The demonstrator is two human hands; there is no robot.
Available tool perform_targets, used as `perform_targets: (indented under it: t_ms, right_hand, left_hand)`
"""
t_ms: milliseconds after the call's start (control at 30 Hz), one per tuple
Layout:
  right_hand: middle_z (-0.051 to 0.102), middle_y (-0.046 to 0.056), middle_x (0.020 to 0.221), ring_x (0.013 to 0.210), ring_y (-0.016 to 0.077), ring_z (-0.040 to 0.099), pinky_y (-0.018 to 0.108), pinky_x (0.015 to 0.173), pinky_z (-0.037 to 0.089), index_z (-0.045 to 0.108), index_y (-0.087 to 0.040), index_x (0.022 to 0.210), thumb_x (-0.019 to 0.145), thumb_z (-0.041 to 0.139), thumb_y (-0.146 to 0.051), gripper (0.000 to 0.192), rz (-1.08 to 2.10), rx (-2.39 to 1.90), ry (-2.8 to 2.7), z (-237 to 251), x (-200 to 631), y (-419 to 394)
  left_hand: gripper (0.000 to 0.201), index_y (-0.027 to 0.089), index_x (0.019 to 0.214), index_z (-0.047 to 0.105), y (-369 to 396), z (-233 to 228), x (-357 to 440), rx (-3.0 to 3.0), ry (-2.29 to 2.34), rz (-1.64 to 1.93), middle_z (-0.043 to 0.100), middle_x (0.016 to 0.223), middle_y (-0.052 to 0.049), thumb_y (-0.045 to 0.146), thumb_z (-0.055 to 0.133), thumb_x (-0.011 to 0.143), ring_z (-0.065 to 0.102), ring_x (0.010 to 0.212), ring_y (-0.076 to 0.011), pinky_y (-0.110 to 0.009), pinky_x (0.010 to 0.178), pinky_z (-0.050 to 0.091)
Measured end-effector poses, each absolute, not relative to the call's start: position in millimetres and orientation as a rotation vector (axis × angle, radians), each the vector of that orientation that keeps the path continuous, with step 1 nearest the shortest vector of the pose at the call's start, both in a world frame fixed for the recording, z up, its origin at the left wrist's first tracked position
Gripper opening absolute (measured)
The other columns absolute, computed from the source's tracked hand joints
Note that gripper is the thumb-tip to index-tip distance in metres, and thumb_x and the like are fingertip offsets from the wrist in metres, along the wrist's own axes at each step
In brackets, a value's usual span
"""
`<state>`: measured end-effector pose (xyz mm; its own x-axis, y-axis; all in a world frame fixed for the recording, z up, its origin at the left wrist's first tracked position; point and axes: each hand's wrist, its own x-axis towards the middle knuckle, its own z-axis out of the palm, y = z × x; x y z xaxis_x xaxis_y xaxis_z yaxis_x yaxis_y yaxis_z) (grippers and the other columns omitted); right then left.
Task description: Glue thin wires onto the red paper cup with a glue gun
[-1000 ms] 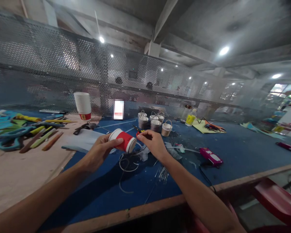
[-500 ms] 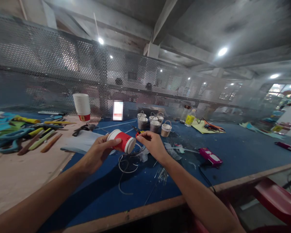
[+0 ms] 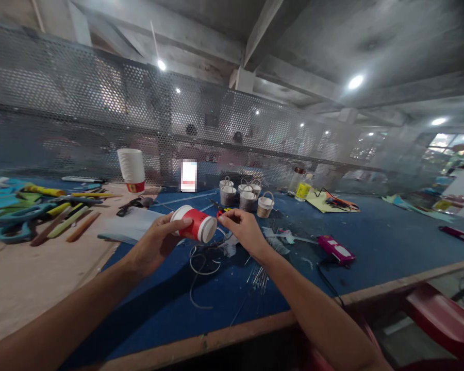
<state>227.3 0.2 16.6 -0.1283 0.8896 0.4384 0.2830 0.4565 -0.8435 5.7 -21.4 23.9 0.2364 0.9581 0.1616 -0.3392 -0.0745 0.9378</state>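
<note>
Red paper cup (image 3: 194, 225) sideways in left hand (image 3: 154, 243), held tight. Right hand (image 3: 244, 230) pinched at cup's bottom, on small red-handled tool (image 3: 221, 211).

At the middle of the bench (image 3: 371, 242), the left hand (image 3: 154, 242) holds a paper cup (image 3: 194, 223) on its side above a loop of wire (image 3: 201, 268), and the right hand (image 3: 243, 229) is just right of the cup's base. Behind them, toward the far edge, stands a cluster of small handled cups (image 3: 245, 196). A stack of paper cups (image 3: 131, 169) stands far left by the mesh screen (image 3: 81, 113). A glue gun (image 3: 334, 249) lies right of the hands; scissors (image 3: 17, 224) lie near the left edge.
</note>
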Motion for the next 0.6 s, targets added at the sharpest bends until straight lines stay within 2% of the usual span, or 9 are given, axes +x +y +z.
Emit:
perform_targets:
  t_ms: [200,600]
  right_hand:
    - [0.068,0.002,0.076,0.069,0.0148,0.059,0.027,0.066,0.046,0.072,-0.018,0.082,0.083,0.069,-0.041,0.023,0.753,-1.015,-1.654,14.0,226.7,2.2]
    - [0.066,0.001,0.073,0.068,0.014,0.056,0.026,0.065,0.043,0.071,-0.018,0.081,0.083,0.069,-0.04,0.022,0.771,-0.99,-1.654,13.5,225.5,2.6]
  left_hand:
    - [0.013,0.017,0.079,0.075,-21.0,23.5,6.0,1.083,0.712,1.25,0.071,0.075,-0.002,0.027,0.082,0.074,0.061,0.068,-0.0145,-0.022,0.065,0.05]
    - [0.015,0.015,0.072,0.074,-22.1,24.2,6.7,1.058,0.68,1.245,0.068,0.069,-0.003,0.027,0.082,0.075,0.059,0.066,-0.0145,-0.024,0.066,0.05]
